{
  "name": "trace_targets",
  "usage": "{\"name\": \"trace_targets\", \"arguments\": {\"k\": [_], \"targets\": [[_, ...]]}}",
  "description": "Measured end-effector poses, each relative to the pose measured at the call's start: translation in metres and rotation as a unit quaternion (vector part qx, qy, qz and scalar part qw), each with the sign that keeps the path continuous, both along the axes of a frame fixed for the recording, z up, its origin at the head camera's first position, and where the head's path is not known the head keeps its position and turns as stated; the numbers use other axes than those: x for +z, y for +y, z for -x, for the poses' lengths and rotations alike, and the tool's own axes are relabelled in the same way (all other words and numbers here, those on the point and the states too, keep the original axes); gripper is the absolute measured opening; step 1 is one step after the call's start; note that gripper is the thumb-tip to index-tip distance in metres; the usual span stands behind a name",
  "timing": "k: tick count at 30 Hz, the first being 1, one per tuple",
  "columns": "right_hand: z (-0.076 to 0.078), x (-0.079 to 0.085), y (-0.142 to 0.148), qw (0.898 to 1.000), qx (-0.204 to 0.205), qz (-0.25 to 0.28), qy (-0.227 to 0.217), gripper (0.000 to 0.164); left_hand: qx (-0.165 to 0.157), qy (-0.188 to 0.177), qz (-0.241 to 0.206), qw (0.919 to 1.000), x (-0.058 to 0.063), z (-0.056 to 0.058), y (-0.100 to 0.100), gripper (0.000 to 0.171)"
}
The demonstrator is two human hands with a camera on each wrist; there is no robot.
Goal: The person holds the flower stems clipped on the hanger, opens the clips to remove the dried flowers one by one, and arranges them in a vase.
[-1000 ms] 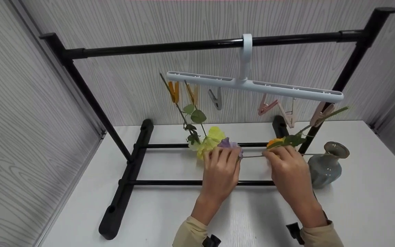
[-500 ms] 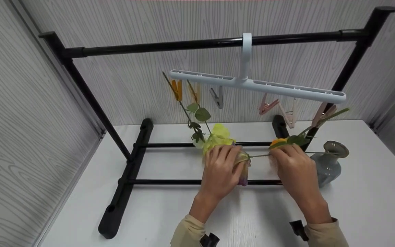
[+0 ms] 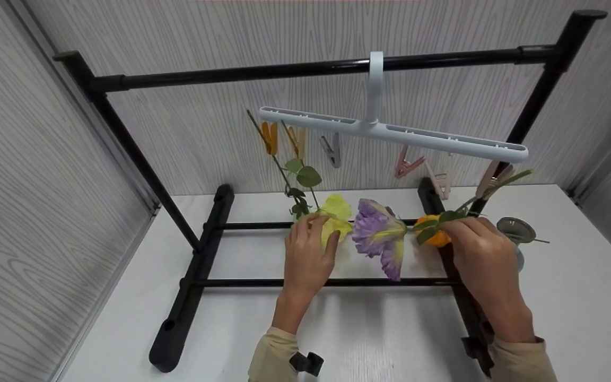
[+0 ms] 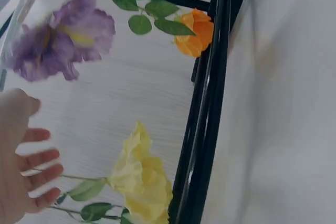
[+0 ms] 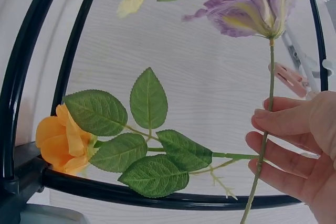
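Observation:
My right hand (image 3: 488, 270) pinches the stem (image 5: 271, 72) of a purple artificial flower (image 3: 377, 233), whose yellow-centred bloom points left. That stem crosses behind the thumb and fingers in the right wrist view. My left hand (image 3: 305, 254) is apart from the purple bloom, fingers spread and holding nothing, near a yellow flower (image 4: 139, 182). An orange rose (image 5: 63, 140) with green leaves hangs upside down beside my right hand, its stem in a pale pink clip (image 3: 492, 183). Above, a light blue clip hanger (image 3: 337, 124) hangs tilted.
A black rack (image 3: 247, 72) carries the hanger. Two orange clips, one of them an orange clip (image 3: 270, 139) at the far left, hold hanging stems. A grey clip (image 3: 332, 151) and a pink clip (image 3: 406, 163) hold nothing. Behind my right hand stands a grey-green vase (image 3: 516, 231).
My left hand has let go of the purple flower and moved left, its fingers opening. My right hand has shifted right with the stem, and the bloom has come into full view.

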State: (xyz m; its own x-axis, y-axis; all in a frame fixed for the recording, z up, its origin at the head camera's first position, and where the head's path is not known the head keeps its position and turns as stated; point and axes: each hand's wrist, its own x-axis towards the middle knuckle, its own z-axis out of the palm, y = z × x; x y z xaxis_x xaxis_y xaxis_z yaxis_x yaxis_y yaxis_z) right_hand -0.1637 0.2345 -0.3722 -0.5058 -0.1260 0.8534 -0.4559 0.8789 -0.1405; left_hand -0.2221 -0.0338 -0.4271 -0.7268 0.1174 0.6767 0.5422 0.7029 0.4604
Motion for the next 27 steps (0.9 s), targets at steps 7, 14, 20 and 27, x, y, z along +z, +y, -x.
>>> {"name": "trace_targets", "arguments": {"k": [7,14,20,27], "targets": [[-0.001,0.003,0.005,0.999,0.008,0.027,0.023,0.024,0.022,-0.131,0.04,0.9903,-0.019,0.005,-0.009,0.039],[-0.001,0.007,0.005,0.998,0.015,0.051,0.04,0.021,-0.009,-0.134,0.046,0.9898,-0.028,0.012,-0.008,0.038],[-0.003,0.007,0.011,0.995,0.021,0.081,0.054,0.019,-0.04,-0.134,-0.01,0.9901,-0.023,0.022,-0.004,0.045],[-0.002,0.007,0.01,0.987,0.011,0.129,0.094,0.018,-0.049,-0.11,-0.147,0.9818,-0.002,0.037,-0.004,0.057]]}}
